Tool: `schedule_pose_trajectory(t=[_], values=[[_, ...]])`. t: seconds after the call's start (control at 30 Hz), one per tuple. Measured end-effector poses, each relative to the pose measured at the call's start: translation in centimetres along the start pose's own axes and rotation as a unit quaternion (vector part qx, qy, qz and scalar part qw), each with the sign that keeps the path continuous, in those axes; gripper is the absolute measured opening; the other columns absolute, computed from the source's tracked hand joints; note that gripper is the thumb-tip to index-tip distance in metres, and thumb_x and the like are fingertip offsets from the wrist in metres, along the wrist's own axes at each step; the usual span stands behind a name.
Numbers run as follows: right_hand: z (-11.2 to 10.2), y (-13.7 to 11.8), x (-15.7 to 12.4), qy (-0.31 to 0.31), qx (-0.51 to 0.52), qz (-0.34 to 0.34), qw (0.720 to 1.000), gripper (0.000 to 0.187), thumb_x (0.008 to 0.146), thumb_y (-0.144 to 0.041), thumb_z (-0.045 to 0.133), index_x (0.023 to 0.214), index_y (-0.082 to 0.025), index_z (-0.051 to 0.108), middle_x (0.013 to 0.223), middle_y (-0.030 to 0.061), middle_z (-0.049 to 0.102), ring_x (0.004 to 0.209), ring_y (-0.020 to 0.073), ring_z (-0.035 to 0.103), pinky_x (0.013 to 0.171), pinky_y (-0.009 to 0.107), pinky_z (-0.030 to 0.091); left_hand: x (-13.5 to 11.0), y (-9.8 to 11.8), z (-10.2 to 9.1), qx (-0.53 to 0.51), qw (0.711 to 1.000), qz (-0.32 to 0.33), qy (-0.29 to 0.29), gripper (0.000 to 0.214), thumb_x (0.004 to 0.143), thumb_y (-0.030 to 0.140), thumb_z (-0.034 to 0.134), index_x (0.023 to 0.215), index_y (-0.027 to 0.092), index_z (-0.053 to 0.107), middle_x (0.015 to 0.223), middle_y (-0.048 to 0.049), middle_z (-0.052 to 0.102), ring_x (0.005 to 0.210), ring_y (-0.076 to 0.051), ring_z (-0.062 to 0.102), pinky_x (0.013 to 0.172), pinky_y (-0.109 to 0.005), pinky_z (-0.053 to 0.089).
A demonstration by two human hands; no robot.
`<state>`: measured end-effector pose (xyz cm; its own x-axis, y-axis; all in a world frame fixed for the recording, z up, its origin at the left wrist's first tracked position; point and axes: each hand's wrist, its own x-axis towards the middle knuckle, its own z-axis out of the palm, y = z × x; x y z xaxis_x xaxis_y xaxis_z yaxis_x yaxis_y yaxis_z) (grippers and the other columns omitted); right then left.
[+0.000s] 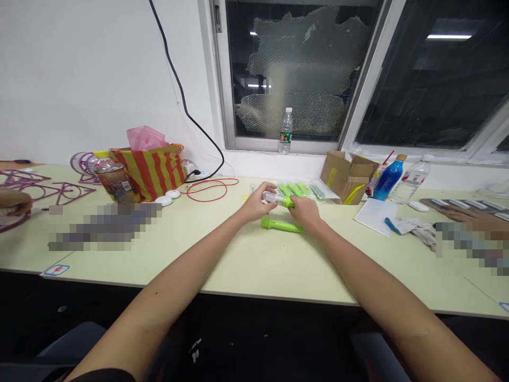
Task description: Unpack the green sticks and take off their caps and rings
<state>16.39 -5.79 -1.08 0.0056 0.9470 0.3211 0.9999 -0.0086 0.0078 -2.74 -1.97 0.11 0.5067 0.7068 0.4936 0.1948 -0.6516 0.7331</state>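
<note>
Seen from a head-worn camera, two bare forearms reach forward over a pale green counter [238,265]. The left hand [257,206] and right hand [305,213] meet near the middle of the counter, both closed around a small tube [278,199]. The left fingers pinch its clear end and the right fingers grip its bright green end. It is held just above the counter, lying roughly level.

Just below the hands, a green stick-shaped piece [281,225] lies flat on the counter, close to the right hand; whether they touch cannot be told. Just behind the hands lies a row of green items in clear packets [296,189]. To their right is an open cardboard box [347,175], then a blue bottle [389,178] and a white sheet [374,215].

To the left stand a red-and-yellow striped bag [153,168] and a loop of red cable [210,189]. A water bottle [285,131] stands on the window sill. Another person's hand [16,204] rests at the far left edge, and another person's hand [461,214] at the far right.
</note>
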Motion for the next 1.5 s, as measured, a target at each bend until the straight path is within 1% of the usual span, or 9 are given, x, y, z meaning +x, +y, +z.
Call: schedule_pose_trajectory(t=[0.17,0.43,0.57,0.67,0.77,0.87,1.07,1.3,1.5], values=[[0.3,0.3,0.1,-0.004,0.009,0.012,1.0,0.023,0.091,-0.026,0.047,0.105,-0.022,0.065,0.096,0.0093,0.07,0.087,0.0239,0.063,0.068,0.03,0.038,0.1,-0.7,0.2,-0.019,0.998,-0.053,0.023,0.03,0.084,0.045,0.057,0.095,0.017,0.062,0.075,-0.0019,0.065,0.051,-0.009,0.054,0.05,-0.021,0.044],[0.4,-0.3,0.3,-0.007,-0.02,-0.002,1.0,0.022,0.09,-0.027,0.049,0.103,-0.02,0.065,0.093,0.0101,0.07,0.087,0.0259,0.065,0.068,0.032,0.04,0.3,-1.1,-0.2,0.023,0.986,-0.158,0.048,0.06,0.083,0.072,0.043,0.062,0.017,0.053,0.049,-0.0024,0.058,0.035,-0.009,0.046,0.04,-0.023,0.036],[0.5,-0.2,0.4,-0.008,-0.025,0.004,1.0,0.021,0.09,-0.027,0.049,0.102,-0.019,0.065,0.095,0.0116,0.07,0.089,0.0263,0.065,0.071,0.032,0.041,0.4,-1.6,-0.1,0.005,0.981,-0.193,-0.006,0.053,0.083,0.069,0.047,0.076,0.017,0.057,0.058,-0.003,0.063,0.035,-0.01,0.047,0.039,-0.023,0.037],[0.8,0.1,0.5,-0.007,-0.018,0.017,1.0,0.023,0.09,-0.03,0.049,0.103,-0.017,0.063,0.098,0.0127,0.069,0.091,0.0264,0.065,0.074,0.033,0.042,0.4,-1.7,-0.1,-0.061,0.981,-0.18,-0.03,0.035,0.08,0.046,0.064,0.102,0.021,0.052,0.067,0.0017,0.065,0.04,-0.009,0.05,0.041,-0.021,0.037],[1.2,0.2,0.6,0.014,-0.002,0.013,1.0,0.027,0.089,-0.033,0.051,0.106,-0.014,0.06,0.102,0.014,0.067,0.094,0.0278,0.062,0.077,0.034,0.042,0.4,-1.8,-0.3,-0.1,0.982,-0.156,-0.032,0.029,0.078,0.031,0.066,0.101,0.022,0.049,0.061,0.0054,0.059,0.039,-0.007,0.047,0.041,-0.019,0.033],[1.7,0.2,0.6,0.046,0.018,-0.02,0.999,0.025,0.086,-0.03,0.052,0.104,-0.013,0.057,0.103,0.0145,0.064,0.097,0.0278,0.058,0.081,0.035,0.041,0.6,-1.8,-0.4,-0.107,0.984,-0.143,-0.001,0.023,0.082,0.039,0.062,0.09,0.02,0.051,0.057,0.0047,0.057,0.038,-0.007,0.044,0.04,-0.02,0.031],[2.7,0.3,0.8,0.034,0.083,-0.055,0.994,0.015,0.09,-0.022,0.042,0.099,-0.015,0.053,0.103,0.0125,0.057,0.095,0.0244,0.053,0.08,0.033,0.04,0.9,-2.2,-0.8,-0.042,0.978,-0.17,0.113,0.045,0.083,0.06,0.053,0.067,0.019,0.048,0.049,0.0022,0.054,0.037,-0.008,0.045,0.041,-0.022,0.036],[3.1,0.8,0.7,0.021,0.154,-0.018,0.988,0.014,0.092,-0.027,0.044,0.098,-0.017,0.052,0.105,0.01,0.054,0.091,0.0214,0.053,0.077,0.031,0.04,1.1,-2.1,-2.0,-0.037,0.966,-0.146,0.212,0.036,0.082,0.052,0.055,0.071,0.019,0.047,0.061,0.0018,0.06,0.042,-0.008,0.05,0.042,-0.021,0.038],[3.6,1.1,0.9,0.026,0.178,-0.007,0.984,0.013,0.091,-0.027,0.047,0.094,-0.016,0.053,0.103,0.0101,0.056,0.09,0.0203,0.052,0.078,0.03,0.038,1.1,-2.3,-2.4,-0.035,0.966,-0.129,0.22,0.029,0.084,0.048,0.051,0.081,0.019,0.05,0.071,-0.0005,0.064,0.044,-0.01,0.053,0.042,-0.022,0.039]])
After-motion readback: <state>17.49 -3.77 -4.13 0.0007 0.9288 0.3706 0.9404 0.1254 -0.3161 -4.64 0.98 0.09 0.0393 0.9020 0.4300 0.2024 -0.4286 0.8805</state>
